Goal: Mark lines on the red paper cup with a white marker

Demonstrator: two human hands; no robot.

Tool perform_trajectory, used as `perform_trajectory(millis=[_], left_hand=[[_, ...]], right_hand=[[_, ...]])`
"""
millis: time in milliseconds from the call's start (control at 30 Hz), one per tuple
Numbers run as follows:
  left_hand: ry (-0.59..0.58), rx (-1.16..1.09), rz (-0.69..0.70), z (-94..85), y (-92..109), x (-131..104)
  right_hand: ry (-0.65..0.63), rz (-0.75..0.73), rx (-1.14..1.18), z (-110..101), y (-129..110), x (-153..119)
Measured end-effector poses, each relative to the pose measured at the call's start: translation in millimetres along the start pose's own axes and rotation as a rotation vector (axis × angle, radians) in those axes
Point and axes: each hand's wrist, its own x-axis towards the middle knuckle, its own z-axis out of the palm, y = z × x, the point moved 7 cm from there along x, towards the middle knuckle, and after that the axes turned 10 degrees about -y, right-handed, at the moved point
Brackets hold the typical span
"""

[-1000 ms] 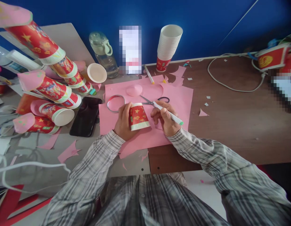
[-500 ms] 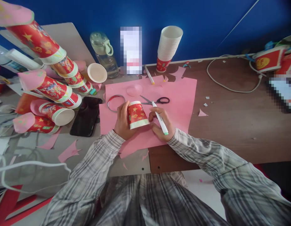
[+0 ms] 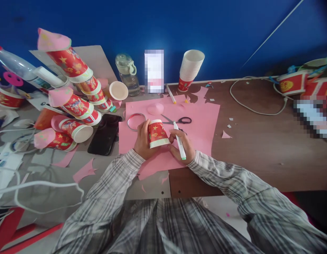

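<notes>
A red paper cup [image 3: 158,132] with gold stars and a pale green rim is upside down in my left hand [image 3: 144,143], whose fingers wrap its left side. My right hand [image 3: 186,145] grips a white marker [image 3: 179,141] slantwise, its pale green end pointing toward me. The right fingertips are at the cup's lower right edge; whether they press on it I cannot tell. Beneath both hands lies a large pink paper sheet [image 3: 203,134]. On it, just beyond the cup, are scissors [image 3: 184,120] with black handles and a roll of tape [image 3: 137,122].
Decorated cup towers with pink paper cones [image 3: 71,65] stand and lie at the left, beside a black phone [image 3: 105,134]. A water bottle [image 3: 128,76], a pixelated upright screen [image 3: 154,70] and a cup stack [image 3: 190,68] line the blue wall. A white cable [image 3: 255,112] curves at right.
The view has tilted up and shifted, so the surroundings appear lower and farther right. Both hands keep hold of the cup and the marker, with little change in pose.
</notes>
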Motion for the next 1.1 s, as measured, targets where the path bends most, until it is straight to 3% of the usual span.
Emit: perform_trajectory(millis=[300,600,833,1100], left_hand=[[0.008,0.011,-0.001,0.4,-2,-1],[-0.053,0.053,0.073,6.0,6,-3],[-0.054,0.067,0.035,7.4,4,-2],[-0.041,0.031,0.024,4.8,9,-1]], right_hand=[[0.053,-0.018,-0.003,-2,-1,1],[0.142,-0.201,-0.214,-8,-17,-10],[0.037,-0.272,-0.346,-4,-26,-3],[0.001,-0.304,-0.375,4,-23,-7]])
